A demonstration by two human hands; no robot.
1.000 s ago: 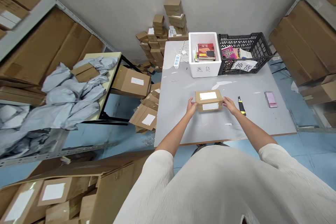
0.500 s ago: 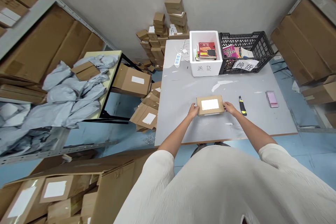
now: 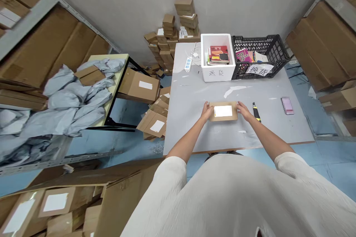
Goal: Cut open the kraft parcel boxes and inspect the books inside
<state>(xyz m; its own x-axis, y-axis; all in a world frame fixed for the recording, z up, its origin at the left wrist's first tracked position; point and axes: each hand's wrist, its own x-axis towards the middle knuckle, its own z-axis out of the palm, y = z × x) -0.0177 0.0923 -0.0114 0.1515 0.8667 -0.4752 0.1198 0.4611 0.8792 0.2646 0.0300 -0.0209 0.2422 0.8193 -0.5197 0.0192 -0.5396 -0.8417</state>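
A small brown cardboard box (image 3: 223,118) with a white label on its face is held over the near middle of the grey table (image 3: 189,118). My left hand (image 3: 207,111) grips its left end and my right hand (image 3: 243,110) grips its right end, fingers closed against the sides. Whether the box touches the tabletop I cannot tell. Just right of my right hand lies a black and yellow box cutter (image 3: 256,112). Farther right on the table is a pink item (image 3: 287,106), blurred out.
At the table's back stand a white foam box (image 3: 218,74) with books and a black plastic crate (image 3: 278,53) with books. A power strip (image 3: 188,64) lies beside them. Cartons (image 3: 152,120) pile up left of the table; grey mailing bags (image 3: 66,98) cover a side table.
The box has tilted, so its near side edge no longer shows. Both hands have shifted slightly toward the far edge of its ends, still holding it.
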